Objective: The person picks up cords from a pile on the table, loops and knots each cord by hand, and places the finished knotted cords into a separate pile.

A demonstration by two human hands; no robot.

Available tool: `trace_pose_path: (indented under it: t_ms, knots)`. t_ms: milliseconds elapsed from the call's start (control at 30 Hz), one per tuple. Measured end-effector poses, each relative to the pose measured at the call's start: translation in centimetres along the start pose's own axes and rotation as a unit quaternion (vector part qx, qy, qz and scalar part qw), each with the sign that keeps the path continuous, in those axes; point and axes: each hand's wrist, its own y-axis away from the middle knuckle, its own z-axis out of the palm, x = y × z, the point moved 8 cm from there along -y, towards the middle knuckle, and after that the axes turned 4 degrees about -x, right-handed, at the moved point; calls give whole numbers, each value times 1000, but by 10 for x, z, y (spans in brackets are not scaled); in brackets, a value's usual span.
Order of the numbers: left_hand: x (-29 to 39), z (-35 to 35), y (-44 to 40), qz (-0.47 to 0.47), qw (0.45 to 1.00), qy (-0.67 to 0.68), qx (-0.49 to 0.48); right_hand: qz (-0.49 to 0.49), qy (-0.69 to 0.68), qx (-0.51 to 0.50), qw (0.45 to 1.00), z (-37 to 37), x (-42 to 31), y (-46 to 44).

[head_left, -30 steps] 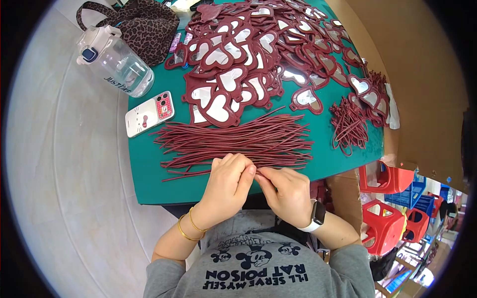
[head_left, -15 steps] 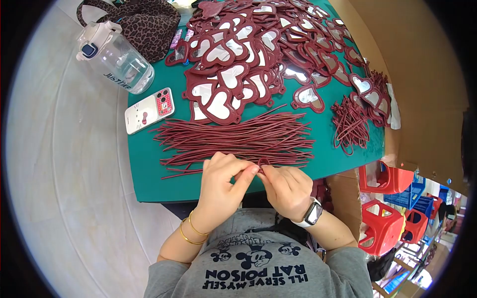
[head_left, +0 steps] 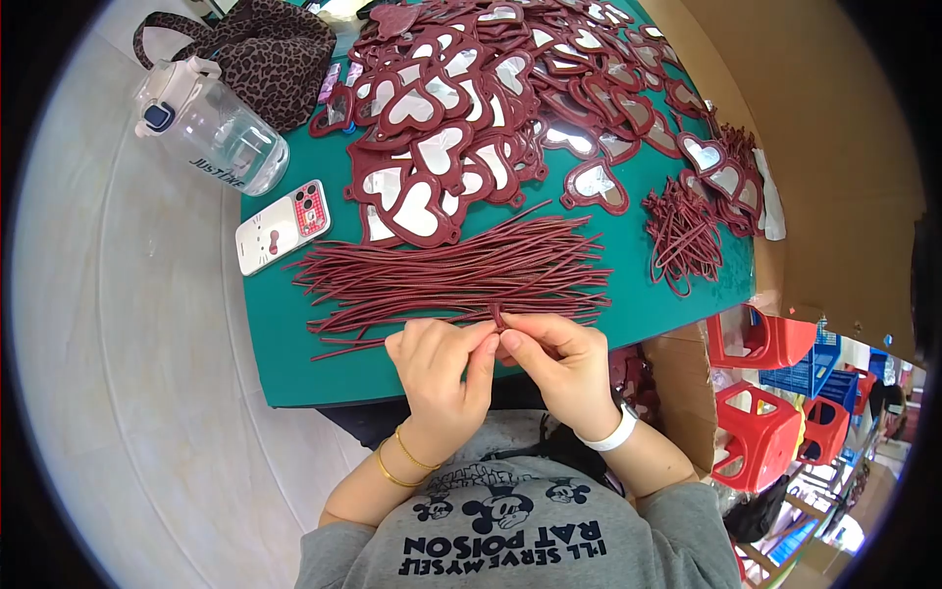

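Between my fingertips is a short looped bit of dark red cord point(head_left: 497, 316), most of it hidden by the fingers. My left hand point(head_left: 442, 368) pinches it from one side, thumb and forefinger pressed together. From the other side my right hand point(head_left: 557, 365) grips it in the same way, the two thumbs nearly touching. Just beyond the hands lies a wide bundle of loose dark red cords point(head_left: 451, 270) on the green table point(head_left: 304, 378). Farther back, heart-shaped mirrors in dark red frames point(head_left: 437, 147) are heaped up, with one heart mirror point(head_left: 596, 185) apart at the right.
Tangled looped cords point(head_left: 684, 236) lie at the right, beside a cardboard wall point(head_left: 814, 177). On the left are a phone point(head_left: 280, 228), a clear water bottle point(head_left: 221, 133) and a leopard-print bag point(head_left: 275, 59). Red stools point(head_left: 756, 432) stand below at the right.
My right wrist has turned, so the watch face no longer shows. Both hands still pinch the cord, whose loop now looks narrower and more upright. The whole view has shifted slightly.
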Motion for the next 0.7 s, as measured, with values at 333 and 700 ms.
trace_pose_path:
  t_ms: [333, 700]
  knots:
    - [-3, 0, -21, 22, 986, 48, -157, 156, -139, -45, 977, -16, 24, 3]
    - [-32, 37, 7, -260, 815, 459, -240, -2, 78, -32, 996, -14, -11, 3]
